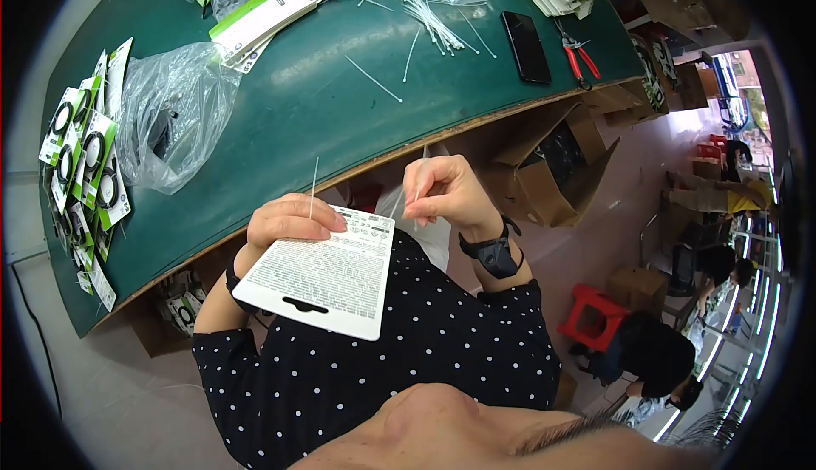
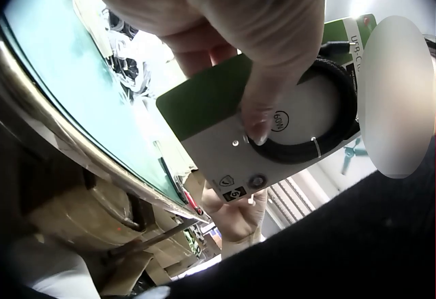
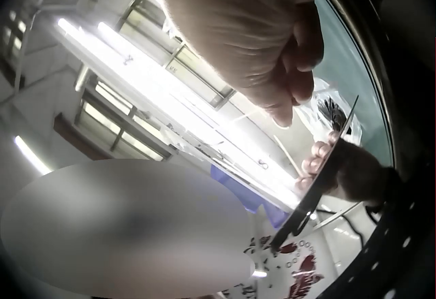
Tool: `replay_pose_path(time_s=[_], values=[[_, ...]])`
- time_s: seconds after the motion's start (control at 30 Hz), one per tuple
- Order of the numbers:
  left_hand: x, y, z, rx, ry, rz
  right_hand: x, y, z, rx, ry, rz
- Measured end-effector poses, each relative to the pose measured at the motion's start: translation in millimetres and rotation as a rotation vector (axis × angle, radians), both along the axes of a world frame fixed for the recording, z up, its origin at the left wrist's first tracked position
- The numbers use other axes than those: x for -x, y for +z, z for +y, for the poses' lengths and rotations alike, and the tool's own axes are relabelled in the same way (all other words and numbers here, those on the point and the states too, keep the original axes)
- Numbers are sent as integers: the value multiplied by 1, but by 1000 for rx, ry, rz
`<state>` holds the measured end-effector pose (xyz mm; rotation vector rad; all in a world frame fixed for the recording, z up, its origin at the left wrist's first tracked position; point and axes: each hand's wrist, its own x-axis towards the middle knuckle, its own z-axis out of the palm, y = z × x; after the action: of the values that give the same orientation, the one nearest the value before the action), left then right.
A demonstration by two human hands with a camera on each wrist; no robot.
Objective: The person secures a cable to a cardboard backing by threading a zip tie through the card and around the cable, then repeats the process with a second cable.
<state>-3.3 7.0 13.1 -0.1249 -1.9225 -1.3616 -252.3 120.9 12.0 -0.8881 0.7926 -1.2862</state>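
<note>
My left hand (image 1: 293,219) grips a white cardboard package card (image 1: 327,279), its printed back and hang slot facing up. In the left wrist view the card's green and white front carries a coiled black USB-C cable (image 2: 344,101), and the thumb presses beside the coil. A pale tie crosses the coil at its lower side. One thin cable tie (image 1: 314,183) sticks up past the left fingers. Near the card's right corner, my right hand (image 1: 444,189) pinches a thin white cable tie (image 1: 397,201) between thumb and fingertips.
On the green table (image 1: 323,113) lie a plastic bag (image 1: 183,104), a pile of carded cables (image 1: 85,164), loose cable ties (image 1: 429,19), a phone (image 1: 526,47) and red-handled pliers (image 1: 578,58). An open carton (image 1: 544,172) stands below the table edge. Other people sit at the right.
</note>
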Motion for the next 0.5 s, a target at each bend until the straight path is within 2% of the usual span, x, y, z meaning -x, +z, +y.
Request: replay_pose_path(time_s=[0.1, 0.2, 0.23, 0.33, 0.5], values=[[0, 5, 0, 34, -41, -11, -2, -1, -3, -1, -42, -3], [0, 7, 1, 57, -65, -16, -9, 4, -11, 289, -264, 731], [0, 7, 1, 66, -67, -12, -9, 3, -13, 286, -261, 728], [-1, 11, 2, 96, -56, -13, -9, -4, -19, 703, -323, 1017], [-4, 12, 0, 143, -45, -14, -9, -11, -22, 765, -316, 1083]])
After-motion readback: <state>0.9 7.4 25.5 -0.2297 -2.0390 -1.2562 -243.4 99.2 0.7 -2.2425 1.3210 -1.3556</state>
